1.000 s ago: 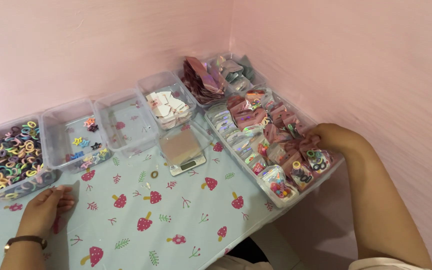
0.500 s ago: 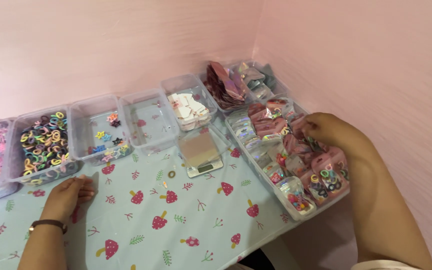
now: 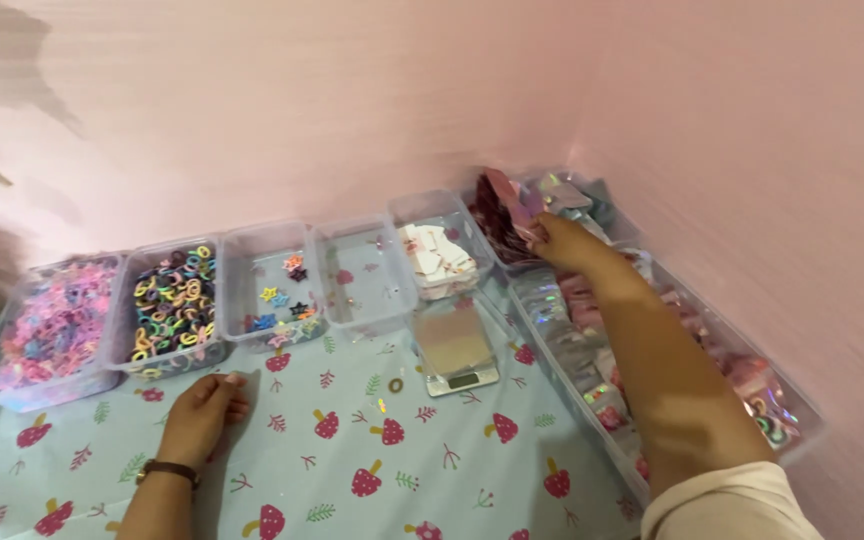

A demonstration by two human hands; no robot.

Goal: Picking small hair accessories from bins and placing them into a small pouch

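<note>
My right hand [image 3: 558, 243] reaches across to the far corner bin of shiny pink pouches [image 3: 500, 205]. Its fingertips pinch the edge of one pink pouch [image 3: 517, 212] at the top of the pile; the view is blurred there. My forearm lies over the long clear tray [image 3: 790, 428] of filled pouches along the right wall. My left hand [image 3: 208, 404], with a watch on its wrist, rests on the mushroom-print tablecloth [image 3: 352, 450] with loosely curled fingers and holds nothing. It lies just in front of the bin of coloured hair ties [image 3: 172, 305].
A row of clear bins runs along the back wall: pink clips [image 3: 52, 330], star clips [image 3: 274, 300], a nearly empty bin [image 3: 362, 280], white cards [image 3: 439, 255]. A small digital scale [image 3: 457, 352] stands before them, a loose ring [image 3: 395, 384] to its left.
My right hand left the long tray and moved back to the corner bin of pink pouches. The view swung left, showing the pink-clip bin. My left hand stayed put.
</note>
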